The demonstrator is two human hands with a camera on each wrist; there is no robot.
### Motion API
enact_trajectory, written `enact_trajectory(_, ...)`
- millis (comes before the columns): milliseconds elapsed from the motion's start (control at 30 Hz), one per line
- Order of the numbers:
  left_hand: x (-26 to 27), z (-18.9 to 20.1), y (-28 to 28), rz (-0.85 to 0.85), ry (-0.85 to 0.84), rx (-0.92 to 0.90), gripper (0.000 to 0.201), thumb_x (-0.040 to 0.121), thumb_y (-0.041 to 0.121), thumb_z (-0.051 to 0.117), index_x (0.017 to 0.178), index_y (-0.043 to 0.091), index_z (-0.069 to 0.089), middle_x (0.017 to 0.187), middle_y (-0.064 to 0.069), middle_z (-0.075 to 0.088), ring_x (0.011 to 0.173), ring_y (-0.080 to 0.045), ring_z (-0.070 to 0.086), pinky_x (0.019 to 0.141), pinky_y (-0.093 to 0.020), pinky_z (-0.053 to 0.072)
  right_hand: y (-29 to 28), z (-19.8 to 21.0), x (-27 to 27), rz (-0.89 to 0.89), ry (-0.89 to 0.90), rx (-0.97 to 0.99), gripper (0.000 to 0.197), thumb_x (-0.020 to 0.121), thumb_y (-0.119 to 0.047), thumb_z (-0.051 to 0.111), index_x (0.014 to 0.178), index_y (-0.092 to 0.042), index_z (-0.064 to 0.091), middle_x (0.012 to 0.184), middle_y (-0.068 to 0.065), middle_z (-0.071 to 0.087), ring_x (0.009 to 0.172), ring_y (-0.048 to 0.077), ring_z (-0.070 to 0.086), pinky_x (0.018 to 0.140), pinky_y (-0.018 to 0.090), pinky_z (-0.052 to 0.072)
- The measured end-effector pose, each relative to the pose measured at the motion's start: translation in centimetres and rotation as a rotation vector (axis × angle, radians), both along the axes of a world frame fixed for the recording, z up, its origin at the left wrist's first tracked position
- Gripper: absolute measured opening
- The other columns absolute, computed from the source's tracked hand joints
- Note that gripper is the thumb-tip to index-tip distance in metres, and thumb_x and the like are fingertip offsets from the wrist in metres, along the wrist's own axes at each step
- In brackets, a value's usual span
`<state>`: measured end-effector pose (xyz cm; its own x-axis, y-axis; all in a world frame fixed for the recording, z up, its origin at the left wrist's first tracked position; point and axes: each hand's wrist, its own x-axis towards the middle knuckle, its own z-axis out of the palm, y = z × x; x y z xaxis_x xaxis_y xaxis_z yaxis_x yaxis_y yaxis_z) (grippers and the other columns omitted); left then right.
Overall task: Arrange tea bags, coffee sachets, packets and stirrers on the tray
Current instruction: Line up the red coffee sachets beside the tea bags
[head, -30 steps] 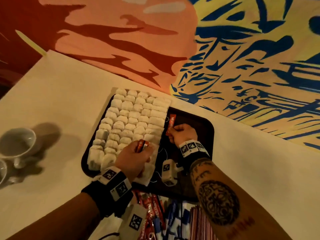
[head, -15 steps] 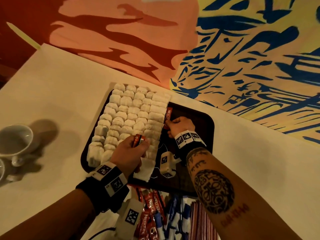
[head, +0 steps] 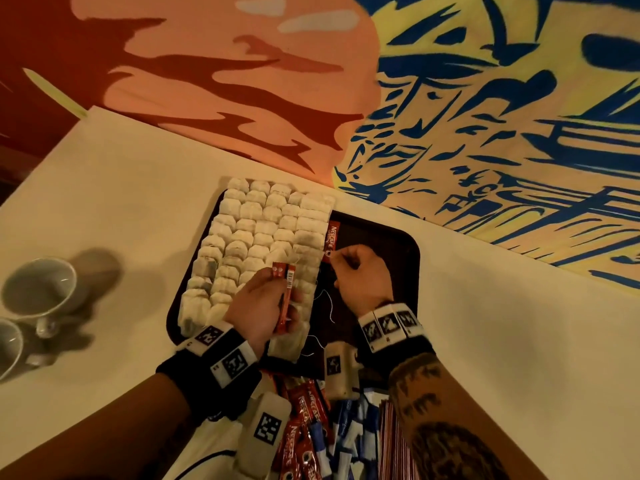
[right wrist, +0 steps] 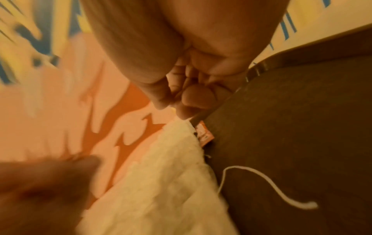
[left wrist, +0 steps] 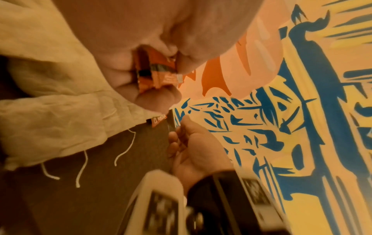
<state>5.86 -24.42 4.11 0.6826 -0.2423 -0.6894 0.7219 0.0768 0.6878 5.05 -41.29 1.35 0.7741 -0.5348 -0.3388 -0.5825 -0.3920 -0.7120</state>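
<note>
A dark tray (head: 398,244) lies on the white table, its left half packed with rows of white tea bags (head: 263,230). One red coffee sachet (head: 333,237) lies flat on the tray against the right edge of the tea bags. My right hand (head: 360,275) hovers at its near end with curled fingers; in the right wrist view the sachet (right wrist: 204,135) lies apart from the fingertips (right wrist: 181,103). My left hand (head: 263,306) grips a small bundle of red sachets (head: 286,289) over the near tea bags, also seen in the left wrist view (left wrist: 159,71).
Two white cups (head: 38,289) stand on the table to the left. At the near edge lies a pile of red sachets (head: 304,410), blue packets (head: 349,427) and a pink stack (head: 388,445). Tea bag strings (head: 329,306) trail over the bare tray. A painted wall rises behind.
My right hand carried the single red sachet to the far end of the tray beside the tea bags and let it go. The left hand stayed put with its bundle.
</note>
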Motion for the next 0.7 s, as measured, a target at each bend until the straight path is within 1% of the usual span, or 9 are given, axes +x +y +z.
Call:
enact_trajectory(100,-0.6,0.2,-0.2,-0.091,-0.134,0.019,0.016,0.097,0.017,0.059,0.106,0.024,0.069,0.093,-0.005,0.077,0.082,-0.028,0.073,0.081,-0.052,0.058,2.2,2.9,-3.2,0.070,-0.123,0.177,0.004,0.095,-0.032,0.065,0.095,-0.032,0.068,0.091,-0.014,0.073,0.080,0.003,0.069,0.075,0.020,0.054)
enact_trajectory(167,-1.0,0.4,0.0,-0.151,-0.214,0.062,0.014,0.088,0.027,0.068,0.101,0.031,0.072,0.096,-0.003,0.077,0.090,-0.027,0.074,0.085,-0.055,0.058,2.9,4.1,-4.8,0.047,-0.210,0.275,0.009,0.095,-0.028,0.066,0.100,-0.026,0.073,0.091,-0.011,0.075,0.084,0.001,0.070,0.079,0.018,0.055)
enact_trajectory(267,-1.6,1.2,-0.1,-0.188,-0.307,0.094,0.014,0.087,0.022,0.074,0.101,0.024,0.073,0.091,-0.003,0.077,0.087,-0.023,0.074,0.084,-0.048,0.059,3.1,5.0,-6.1,-0.024,-0.262,0.355,0.007,0.093,-0.024,0.069,0.095,-0.025,0.076,0.087,-0.006,0.077,0.081,0.008,0.072,0.078,0.028,0.058)
enact_trajectory(333,-2.1,1.8,-0.2,-0.241,-0.405,0.137,0.010,0.088,0.022,0.072,0.098,0.021,0.073,0.086,-0.001,0.077,0.080,-0.020,0.074,0.076,-0.039,0.060,2.9,5.8,-6.6,-0.057,-0.269,0.368,0.007,0.091,-0.025,0.071,0.086,-0.026,0.076,0.073,-0.003,0.073,0.066,0.010,0.065,0.064,0.030,0.054)
enact_trajectory(400,-2.5,2.1,-0.2,-0.244,-0.415,0.183,0.009,0.093,0.029,0.066,0.095,0.023,0.072,0.082,0.000,0.076,0.071,-0.018,0.072,0.063,-0.035,0.059,2.6,6.8,-7.0,-0.092,-0.317,0.325,0.008,0.092,-0.027,0.070,0.086,-0.028,0.075,0.063,-0.007,0.067,0.056,0.008,0.057,0.053,0.024,0.045)
enact_trajectory(500,-2.7,1.6,0.0,-0.228,-0.309,0.322,0.025,0.098,0.041,0.055,0.097,0.020,0.068,0.085,0.002,0.075,0.058,-0.019,0.061,0.056,-0.036,0.051,2.1,7.8,-7.6,-0.073,-0.557,0.114,0.015,0.091,-0.024,0.071,0.090,-0.038,0.074,0.077,-0.012,0.071,0.066,0.005,0.065,0.062,0.017,0.049)
enact_trajectory(567,-2.7,1.8,0.0,-0.113,-0.096,0.186,0.036,0.097,0.047,0.054,0.096,0.015,0.070,0.082,-0.001,0.075,0.049,-0.016,0.049,0.048,-0.027,0.037,2.3,7.7,-8.1,0.105,-0.654,-0.003,0.019,0.087,-0.018,0.075,0.096,-0.035,0.077,0.090,-0.013,0.071,0.081,0.007,0.069,0.073,0.015,0.051)
enact_trajectory(633,-2.7,2.5,0.1,-0.051,0.071,0.035,0.045,0.091,0.058,0.058,0.090,0.014,0.070,0.070,-0.005,0.066,0.044,-0.012,0.041,0.045,-0.021,0.026,2.5,6.8,-8.9,0.306,-0.647,-0.123,0.016,0.084,-0.017,0.078,0.099,-0.024,0.079,0.095,-0.011,0.071,0.087,0.003,0.067,0.077,0.013,0.051)
enact_trajectory(700,-2.6,2.4,0.2,-0.060,0.079,-0.021,0.041,0.086,0.055,0.067,0.089,0.015,0.069,0.064,-0.007,0.056,0.040,-0.012,0.037,0.043,-0.019,0.025,2.4,5.5,-9.6,0.414,-0.613,-0.153,0.015,0.085,-0.016,0.078,0.098,-0.021,0.080,0.096,-0.009,0.069,0.087,0.000,0.066,0.076,0.015,0.053)
